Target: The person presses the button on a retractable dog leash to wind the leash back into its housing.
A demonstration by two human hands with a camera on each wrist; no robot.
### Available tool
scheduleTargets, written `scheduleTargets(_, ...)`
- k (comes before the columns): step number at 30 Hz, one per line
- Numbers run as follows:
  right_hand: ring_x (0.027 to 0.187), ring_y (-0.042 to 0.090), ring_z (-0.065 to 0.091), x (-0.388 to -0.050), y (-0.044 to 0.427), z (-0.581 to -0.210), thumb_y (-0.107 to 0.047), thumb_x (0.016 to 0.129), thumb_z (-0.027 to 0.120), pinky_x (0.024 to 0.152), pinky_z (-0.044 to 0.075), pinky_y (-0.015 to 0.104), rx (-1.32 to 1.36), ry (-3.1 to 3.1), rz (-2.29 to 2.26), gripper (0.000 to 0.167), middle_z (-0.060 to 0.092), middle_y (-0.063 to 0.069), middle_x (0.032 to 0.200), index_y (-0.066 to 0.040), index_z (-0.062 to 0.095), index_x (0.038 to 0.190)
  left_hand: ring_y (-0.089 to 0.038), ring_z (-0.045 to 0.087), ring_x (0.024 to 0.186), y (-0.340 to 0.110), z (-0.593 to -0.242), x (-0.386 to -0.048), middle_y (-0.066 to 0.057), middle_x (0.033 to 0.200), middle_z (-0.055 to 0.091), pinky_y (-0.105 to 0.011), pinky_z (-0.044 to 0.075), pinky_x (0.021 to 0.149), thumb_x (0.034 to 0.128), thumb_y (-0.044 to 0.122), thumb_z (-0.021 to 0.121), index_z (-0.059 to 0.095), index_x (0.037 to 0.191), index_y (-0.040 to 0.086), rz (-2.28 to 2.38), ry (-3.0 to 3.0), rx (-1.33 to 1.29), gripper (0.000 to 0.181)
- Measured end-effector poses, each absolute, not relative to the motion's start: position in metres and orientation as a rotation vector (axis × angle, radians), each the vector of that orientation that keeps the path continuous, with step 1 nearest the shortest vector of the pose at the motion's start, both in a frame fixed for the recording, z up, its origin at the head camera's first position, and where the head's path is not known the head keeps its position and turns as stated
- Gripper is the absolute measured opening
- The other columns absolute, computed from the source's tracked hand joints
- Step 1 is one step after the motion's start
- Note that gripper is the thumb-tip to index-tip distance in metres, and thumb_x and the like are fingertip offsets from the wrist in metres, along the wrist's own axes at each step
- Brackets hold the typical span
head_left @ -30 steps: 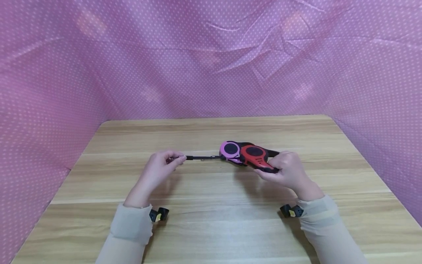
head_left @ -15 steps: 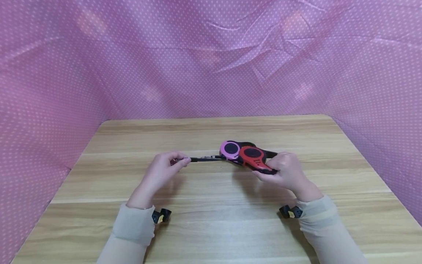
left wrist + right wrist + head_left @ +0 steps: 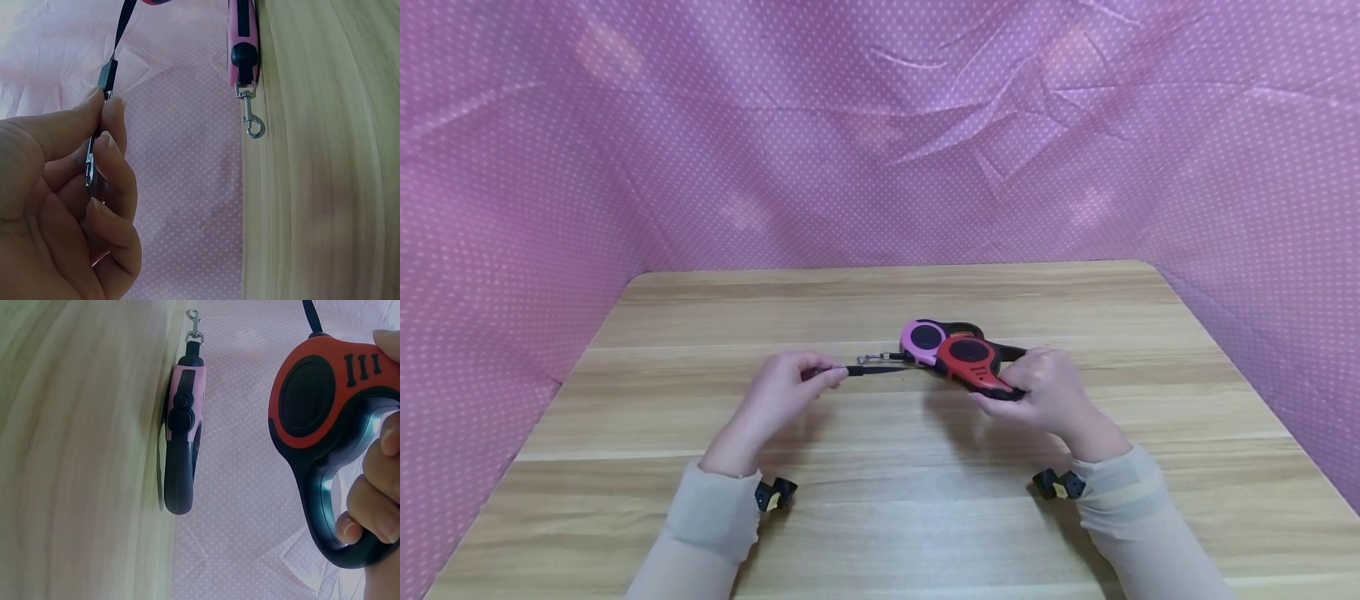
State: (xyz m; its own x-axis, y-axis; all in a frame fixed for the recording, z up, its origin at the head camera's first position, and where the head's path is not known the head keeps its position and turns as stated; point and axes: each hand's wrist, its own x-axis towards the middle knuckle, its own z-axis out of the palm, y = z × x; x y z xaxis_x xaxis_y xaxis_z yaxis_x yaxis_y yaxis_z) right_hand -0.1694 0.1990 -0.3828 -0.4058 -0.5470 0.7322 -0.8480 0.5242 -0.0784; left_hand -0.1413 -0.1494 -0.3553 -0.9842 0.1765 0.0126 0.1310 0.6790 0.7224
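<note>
My right hand (image 3: 1045, 392) grips the black loop handle of a red retractable dog leash (image 3: 967, 360), lifted above the table. From its front end a black strap (image 3: 883, 369) stretches left to my left hand (image 3: 793, 385). Thumb and fingers of that hand pinch the metal clip (image 3: 91, 172) at the strap's end, partly hidden by the fingers. Behind the red leash a pink retractable dog leash (image 3: 922, 337) lies on the table. Its silver snap hook (image 3: 251, 119) points left, apart from both hands.
The wood-grain table (image 3: 880, 517) has pink dotted cloth (image 3: 880, 167) hanging behind it and at both sides. A small black camera is strapped to each wrist over a light sleeve (image 3: 711, 508).
My left hand has moved right and slightly nearer, bringing the strap end closer to the red leash. The red leash has shifted slightly left. The pink leash's hook now shows apart from the strap.
</note>
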Motion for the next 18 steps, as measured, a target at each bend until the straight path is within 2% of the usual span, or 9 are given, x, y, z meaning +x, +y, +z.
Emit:
scheduleTargets(3,0.048,-0.004,0.03,-0.1686,0.1983,-0.3825,-0.06,0.092,0.057,0.045,0.027,0.016,1.136,-2.112,0.596,0.057,0.045,-0.015,0.047,-0.025,0.046,0.048,-0.015,0.062,0.078,-0.1486,-0.355,-0.1404,-0.001,0.092,0.075,-0.03,0.052,0.072,0.0949,0.03,0.067,0.075,0.105,0.012,1.235,2.797,0.251,0.023)
scheduleTargets(9,0.048,-0.005,0.029,-0.1667,0.1966,-0.3818,-0.063,0.093,0.052,0.045,0.027,0.016,1.124,-2.132,0.579,0.059,0.045,-0.015,0.046,-0.025,0.047,0.048,-0.019,0.063,0.083,-0.1469,-0.3532,-0.1393,0.002,0.095,0.076,-0.031,0.051,0.073,0.0934,0.031,0.069,0.077,0.104,0.017,1.288,2.701,0.208,0.019)
scheduleTargets(18,0.048,-0.005,0.028,-0.1646,0.1944,-0.3806,-0.065,0.093,0.049,0.045,0.027,0.016,1.128,-2.157,0.567,0.06,0.045,-0.016,0.046,-0.026,0.046,0.048,-0.016,0.061,0.081,-0.1466,-0.3534,-0.1395,0.001,0.097,0.076,-0.031,0.05,0.071,0.0934,0.031,0.069,0.077,0.106,0.018,1.301,2.671,0.191,0.02)
